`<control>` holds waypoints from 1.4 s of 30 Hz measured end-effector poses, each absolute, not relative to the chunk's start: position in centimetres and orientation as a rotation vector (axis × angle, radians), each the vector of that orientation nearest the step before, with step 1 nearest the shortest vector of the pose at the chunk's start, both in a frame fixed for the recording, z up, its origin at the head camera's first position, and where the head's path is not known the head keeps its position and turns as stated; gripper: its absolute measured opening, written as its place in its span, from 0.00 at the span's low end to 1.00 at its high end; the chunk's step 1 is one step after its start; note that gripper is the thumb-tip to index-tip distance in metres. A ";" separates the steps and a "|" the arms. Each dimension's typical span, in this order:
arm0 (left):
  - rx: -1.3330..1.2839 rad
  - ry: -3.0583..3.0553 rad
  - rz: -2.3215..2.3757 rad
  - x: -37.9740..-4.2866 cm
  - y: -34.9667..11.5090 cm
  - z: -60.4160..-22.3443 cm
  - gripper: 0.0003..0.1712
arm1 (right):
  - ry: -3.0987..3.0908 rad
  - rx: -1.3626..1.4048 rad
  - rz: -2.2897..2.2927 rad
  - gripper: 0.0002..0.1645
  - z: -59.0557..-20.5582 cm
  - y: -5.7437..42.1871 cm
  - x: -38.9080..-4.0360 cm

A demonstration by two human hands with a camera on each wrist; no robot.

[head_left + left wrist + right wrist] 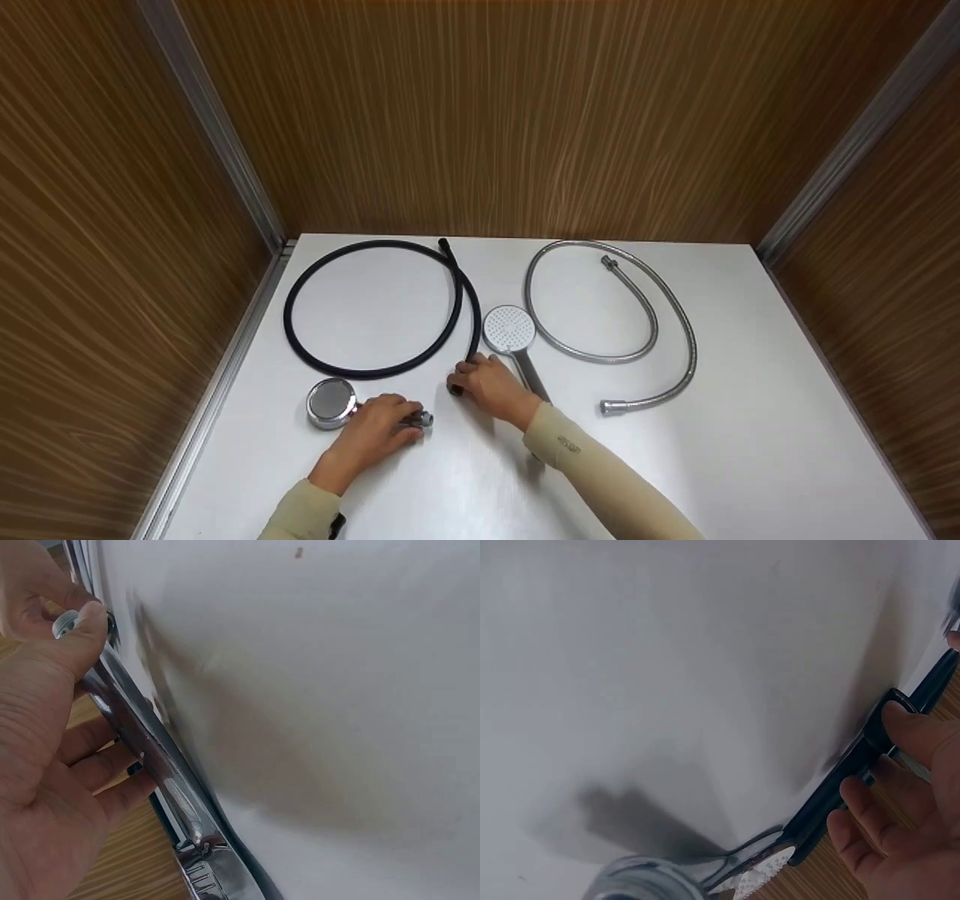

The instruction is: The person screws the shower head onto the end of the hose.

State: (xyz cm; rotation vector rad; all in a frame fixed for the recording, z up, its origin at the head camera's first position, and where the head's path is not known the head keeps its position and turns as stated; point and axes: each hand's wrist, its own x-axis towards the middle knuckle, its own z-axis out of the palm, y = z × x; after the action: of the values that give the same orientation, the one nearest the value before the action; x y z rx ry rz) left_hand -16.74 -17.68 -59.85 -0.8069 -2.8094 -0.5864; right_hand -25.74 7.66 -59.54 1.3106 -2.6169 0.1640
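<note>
My left hand (375, 427) grips the handle of a chrome shower head (330, 401) with a grey face. In the left wrist view the thumb presses near the threaded end (65, 624) of the shiny handle (142, 727). Just to the right, my right hand (491, 386) pinches the near end of a black shower hose (375, 373), which lies in a wide loop. The right wrist view shows the black end fitting (859, 757) between thumb and fingers. A gap separates the hose end from the threaded end.
A second shower head (510, 328), with a white face and grey handle, lies beside my right hand, partly under the forearm. A silver metal hose (691, 341) curls at the right of the white table (750, 450). Wood-patterned panels (480, 112) enclose the back and sides.
</note>
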 end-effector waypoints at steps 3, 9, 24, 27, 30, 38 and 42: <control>-0.806 -2.820 -0.599 -16.8 -17.6 -59.8 0.21 | -2.620 1.329 0.151 0.09 -59.6 7.6 -25.8; -0.769 -2.858 -0.597 -17.1 -17.3 -59.7 0.19 | -2.592 1.342 0.011 0.13 -59.4 7.4 -26.2; -0.720 -2.802 -0.553 -17.1 -17.4 -59.2 0.19 | -2.513 1.373 0.133 0.17 -58.2 6.8 -26.1; -0.719 -2.785 -0.517 -17.1 -17.5 -59.1 0.19 | -2.508 1.382 0.125 0.16 -57.9 6.8 -26.0; -0.707 -2.786 -0.498 -17.2 -17.5 -58.9 0.19 | -2.479 1.377 0.114 0.15 -57.8 6.6 -26.0; -0.633 -2.874 -0.513 -17.6 -17.6 -58.3 0.18 | -2.441 1.373 0.130 0.15 -57.3 5.8 -25.8; -0.616 -2.866 -0.544 -17.7 -17.6 -58.0 0.17 | -2.459 1.392 0.123 0.14 -56.8 5.5 -25.6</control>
State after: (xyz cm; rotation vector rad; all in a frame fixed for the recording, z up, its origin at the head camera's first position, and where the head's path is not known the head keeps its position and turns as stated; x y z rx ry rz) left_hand -17.73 -17.59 -57.97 -0.6161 -2.8655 -0.5439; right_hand -25.56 5.48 -56.84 1.3916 -2.4594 0.1233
